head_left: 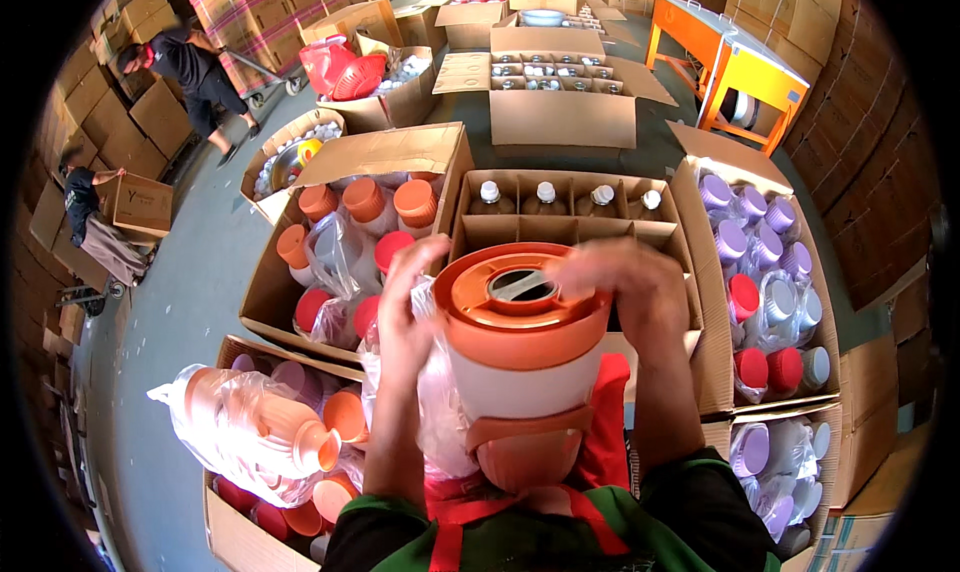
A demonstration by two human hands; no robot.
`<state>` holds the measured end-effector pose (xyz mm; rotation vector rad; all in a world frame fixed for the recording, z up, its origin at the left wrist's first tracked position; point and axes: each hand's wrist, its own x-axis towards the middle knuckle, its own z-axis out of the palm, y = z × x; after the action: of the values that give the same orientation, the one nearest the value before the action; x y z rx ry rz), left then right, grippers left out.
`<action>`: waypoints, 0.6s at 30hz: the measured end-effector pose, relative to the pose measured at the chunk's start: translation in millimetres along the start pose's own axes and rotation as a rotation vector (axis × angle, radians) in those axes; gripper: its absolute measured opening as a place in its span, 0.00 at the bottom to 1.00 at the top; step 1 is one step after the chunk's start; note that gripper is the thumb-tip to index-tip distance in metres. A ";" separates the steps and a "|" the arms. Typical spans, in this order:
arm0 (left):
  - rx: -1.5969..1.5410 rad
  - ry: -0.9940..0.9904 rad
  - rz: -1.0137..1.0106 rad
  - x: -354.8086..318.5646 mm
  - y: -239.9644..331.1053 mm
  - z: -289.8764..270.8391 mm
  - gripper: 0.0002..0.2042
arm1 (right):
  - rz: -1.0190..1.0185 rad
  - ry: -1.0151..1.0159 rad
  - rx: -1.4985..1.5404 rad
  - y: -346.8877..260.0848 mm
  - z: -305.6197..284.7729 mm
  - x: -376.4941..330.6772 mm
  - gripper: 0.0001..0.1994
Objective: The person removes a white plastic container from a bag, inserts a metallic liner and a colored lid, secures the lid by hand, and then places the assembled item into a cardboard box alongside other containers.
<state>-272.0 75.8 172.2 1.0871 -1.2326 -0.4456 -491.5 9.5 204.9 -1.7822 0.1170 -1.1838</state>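
Observation:
In front of my body stands an orange and white thermos jug. Its orange top ring surrounds a round dark opening, with a pale strip across it. An orange band crosses the lower body. My left hand is open at the jug's left side, fingers raised and apart. Blurred by motion, my right hand reaches over the right side of the orange rim; whether it grips is unclear. Clear plastic wrap hangs at the jug's left. Red cloth shows behind the jug.
Cartons of wrapped jugs stand at left and right. Ahead, a divided carton holds white-capped bottles. A wrapped peach jug lies on the near left carton. An orange-framed table stands far right. Two people handle cartons at left.

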 end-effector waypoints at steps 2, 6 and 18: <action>0.131 -0.328 0.577 -0.6 5.8 -0.4 0.34 | 0.230 0.211 -0.108 7.5 2.2 3.7 0.38; -0.124 -0.267 0.093 -6.5 10.4 -2.3 0.34 | -0.124 -0.153 -0.418 10.8 5.0 2.6 0.31; -0.444 -0.277 -0.007 -6.4 -1.0 -5.5 0.24 | -0.232 -0.170 -0.461 15.3 9.0 -10.7 0.26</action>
<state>-268.9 82.7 168.3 0.6641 -1.2897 -0.8522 -484.3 12.8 185.8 -2.3453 0.0895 -1.2288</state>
